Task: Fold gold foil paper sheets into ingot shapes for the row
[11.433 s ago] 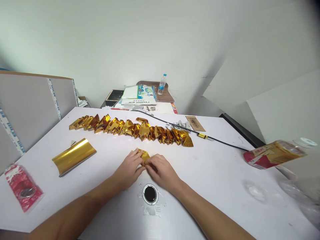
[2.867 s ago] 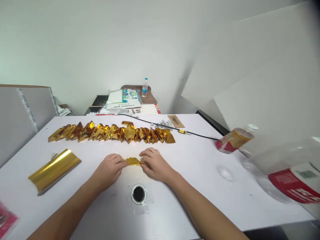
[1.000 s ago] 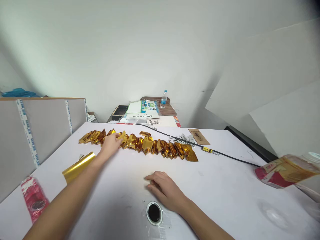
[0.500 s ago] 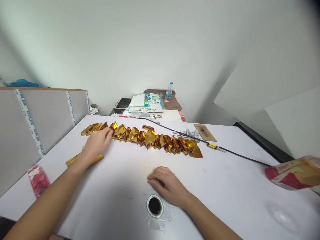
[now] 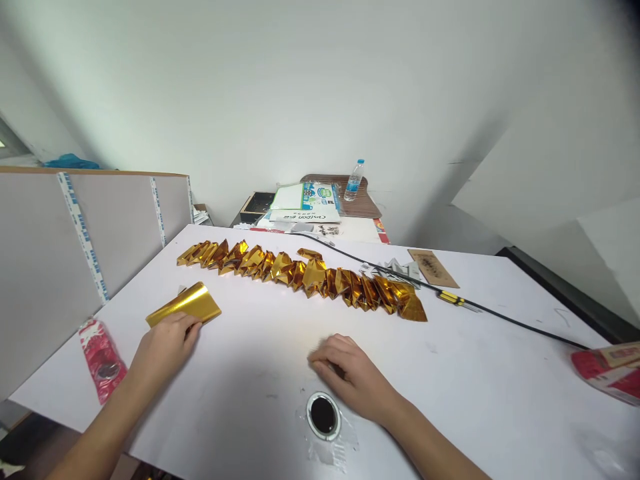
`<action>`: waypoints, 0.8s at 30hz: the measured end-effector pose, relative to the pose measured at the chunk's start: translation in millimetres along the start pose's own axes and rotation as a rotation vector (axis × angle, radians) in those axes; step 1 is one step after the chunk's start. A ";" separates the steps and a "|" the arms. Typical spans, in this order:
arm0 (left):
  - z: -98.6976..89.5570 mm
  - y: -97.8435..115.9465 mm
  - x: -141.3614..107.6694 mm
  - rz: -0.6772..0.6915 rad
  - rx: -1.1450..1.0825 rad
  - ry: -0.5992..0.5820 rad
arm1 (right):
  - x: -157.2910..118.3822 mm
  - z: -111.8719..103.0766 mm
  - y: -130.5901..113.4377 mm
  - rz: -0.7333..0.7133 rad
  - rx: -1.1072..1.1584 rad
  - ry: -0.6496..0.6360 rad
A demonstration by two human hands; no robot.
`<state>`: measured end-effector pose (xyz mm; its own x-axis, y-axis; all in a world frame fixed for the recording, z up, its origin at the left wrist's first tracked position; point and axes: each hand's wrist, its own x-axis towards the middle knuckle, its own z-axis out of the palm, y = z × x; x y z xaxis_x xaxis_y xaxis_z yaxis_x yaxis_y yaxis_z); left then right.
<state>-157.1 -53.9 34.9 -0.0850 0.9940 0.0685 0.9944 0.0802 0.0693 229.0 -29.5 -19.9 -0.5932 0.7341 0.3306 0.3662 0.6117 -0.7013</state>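
Some gold paper (image 5: 200, 303) lies curved on the worktop (image 5: 240, 407) by our left hand (image 5: 167, 343), its long axis slanting from near left to far right. Our left fingers cover part of its near edge; we cannot tell whether they pinch it. Our right hand (image 5: 353, 375), farther off, curls narrowly, grip hidden, beside the round black disc (image 5: 323, 416). Worktop stretches between our hands.

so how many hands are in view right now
2: the left hand is at the near edge of the gold paper, and the right hand is just beyond the round black disc.
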 end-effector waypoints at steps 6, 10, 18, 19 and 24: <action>6.3 -8.3 0.1 0.070 0.047 0.077 | 1.5 -0.1 0.7 0.011 -0.008 0.007; 7.0 -6.7 -3.7 -0.009 0.115 0.078 | 1.3 0.7 2.1 0.016 0.002 0.024; -40.6 13.1 13.1 0.036 0.287 0.214 | 4.5 -1.0 4.5 0.130 0.097 0.119; -51.1 22.1 16.5 0.050 0.303 0.303 | 5.7 -0.8 4.6 0.144 0.104 0.114; -91.3 81.2 26.3 0.077 0.084 0.546 | 8.2 0.4 7.1 0.221 0.210 0.106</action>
<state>-84.4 -28.0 133.2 -0.0102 0.8162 0.5777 0.9987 0.0369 -0.0346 226.4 -19.3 -22.4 -0.4341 0.8756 0.2118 0.3153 0.3679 -0.8748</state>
